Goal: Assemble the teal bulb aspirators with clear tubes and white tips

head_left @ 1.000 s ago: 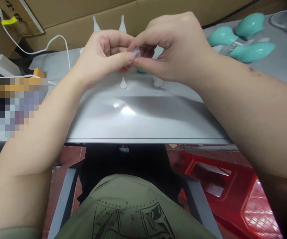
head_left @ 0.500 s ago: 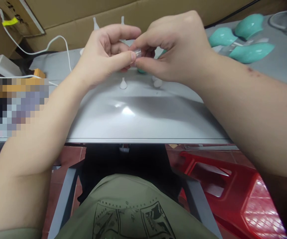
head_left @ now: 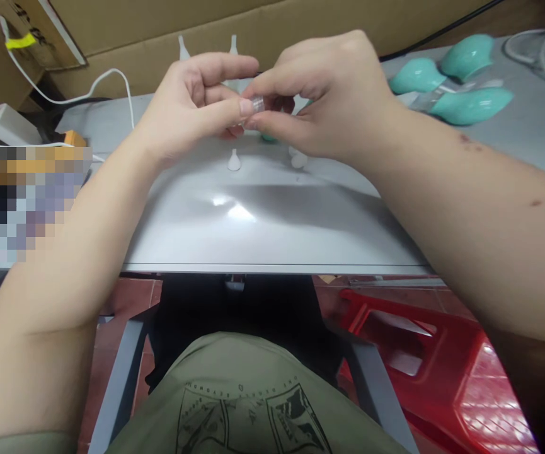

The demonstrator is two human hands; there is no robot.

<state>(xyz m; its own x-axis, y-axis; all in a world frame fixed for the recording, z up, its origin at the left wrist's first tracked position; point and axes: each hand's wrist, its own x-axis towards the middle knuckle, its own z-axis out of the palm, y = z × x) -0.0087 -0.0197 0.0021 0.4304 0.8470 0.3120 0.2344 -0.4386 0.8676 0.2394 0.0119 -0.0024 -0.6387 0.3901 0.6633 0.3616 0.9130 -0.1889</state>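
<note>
Before us spreads a smooth pale-grey table [head_left: 187, 243], with a red plastic stool [head_left: 423, 400] low on our right. Over the table, our right hand [head_left: 331, 91] and left hand [head_left: 184, 107] meet. Three glossy teal rounded pieces [head_left: 475, 106] lie beyond our right forearm; a small white funnel-shaped piece [head_left: 234, 162] stands nearer us. Between our hands, thumbs and fingers pinch tightly on a tiny clear ribbed cylinder [head_left: 258, 104], our left forefinger stretched free.
</note>
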